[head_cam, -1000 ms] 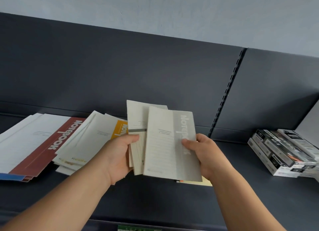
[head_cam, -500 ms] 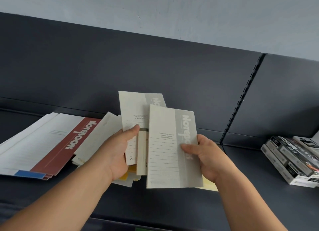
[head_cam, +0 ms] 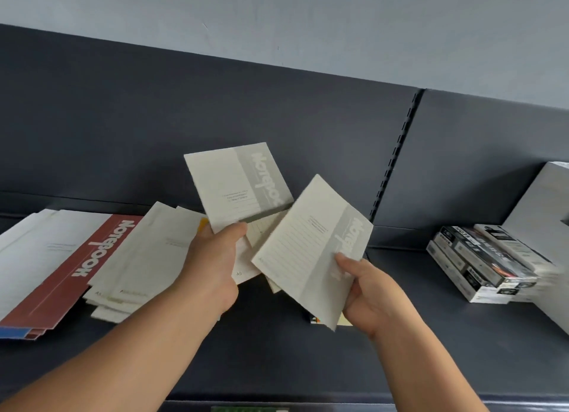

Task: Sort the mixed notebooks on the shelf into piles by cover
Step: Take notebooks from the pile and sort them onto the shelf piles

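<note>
A shop: slotted dark shelving [head_cam: 391, 171] displaying notebooks [head_cam: 101, 257] and boxed goods [head_cam: 480, 260].

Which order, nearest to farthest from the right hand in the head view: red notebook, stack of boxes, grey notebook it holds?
1. Grey notebook, gripped in the right hand.
2. Stack of boxes, right of it.
3. Red notebook, far left.

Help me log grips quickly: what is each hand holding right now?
Left hand: grips a fan of grey-band notebooks.
Right hand: pinches a single grey-band notebook by its lower corner.
</note>
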`<state>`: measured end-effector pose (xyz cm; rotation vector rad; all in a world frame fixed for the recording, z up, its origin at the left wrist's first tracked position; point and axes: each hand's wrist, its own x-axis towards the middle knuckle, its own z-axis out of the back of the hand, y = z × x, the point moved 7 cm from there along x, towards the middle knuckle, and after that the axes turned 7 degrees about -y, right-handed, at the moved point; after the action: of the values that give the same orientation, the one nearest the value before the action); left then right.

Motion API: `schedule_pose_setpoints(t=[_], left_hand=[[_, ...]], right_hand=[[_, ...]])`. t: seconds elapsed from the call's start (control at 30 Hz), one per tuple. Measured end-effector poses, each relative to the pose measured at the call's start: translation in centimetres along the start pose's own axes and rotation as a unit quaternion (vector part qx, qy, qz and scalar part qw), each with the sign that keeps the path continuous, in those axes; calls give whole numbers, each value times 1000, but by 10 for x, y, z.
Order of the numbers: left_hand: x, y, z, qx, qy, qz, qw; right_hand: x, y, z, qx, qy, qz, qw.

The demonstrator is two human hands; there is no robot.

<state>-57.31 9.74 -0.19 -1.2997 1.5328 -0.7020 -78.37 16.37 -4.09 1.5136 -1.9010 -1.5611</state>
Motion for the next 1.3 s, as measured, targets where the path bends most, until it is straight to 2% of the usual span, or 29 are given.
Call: schedule_pose_setpoints(t=[0.1, 0.23, 0.33, 0.43, 0.5, 0.57, 0.63, 0.77, 0.83, 1.0, 1.17, 1.2, 1.23, 1.3], left_hand=[[-9, 13, -14, 5, 30, 39, 999], [-13, 15, -11, 15, 40, 72, 997], [-6, 9, 2, 43, 26, 54, 997], [2, 3, 15, 77, 12, 17, 997], [5, 0, 24, 101, 2, -5, 995], [5, -2, 33, 120, -15, -16, 993], [5, -3, 40, 130, -28, -18, 991], [3, -8, 53, 160, -48, -27, 986], [2, -16, 61, 177, -52, -37, 982], [10, -59, 94, 229, -67, -91, 967], [37, -86, 126, 288, -83, -109, 948], [45, -86, 131, 331, -94, -119, 931], [52, -85, 135, 398, -105, -138, 901], [60, -81, 139, 559, -133, -177, 799]], right_hand=[[1, 10, 13, -4, -16, 8, 1000], [20, 47, 55, -83, -83, 48, 992], [39, 70, 82, -152, -118, 55, 980], [57, 75, 83, -253, -103, 59, 960], [65, 69, 79, -361, -106, 88, 922], [67, 64, 74, -487, -128, 144, 852], [63, 60, 67, -552, -142, 190, 799], [52, 69, 56, -580, -156, 249, 760], [43, 80, 43, -553, -133, 264, 779], [5, 94, 3, -408, -62, 259, 873], [-8, 72, -31, -335, -21, 196, 921], [-8, 66, -36, -323, -17, 182, 929], [-8, 59, -42, -312, -11, 167, 935], [-8, 43, -56, -293, 2, 140, 946]])
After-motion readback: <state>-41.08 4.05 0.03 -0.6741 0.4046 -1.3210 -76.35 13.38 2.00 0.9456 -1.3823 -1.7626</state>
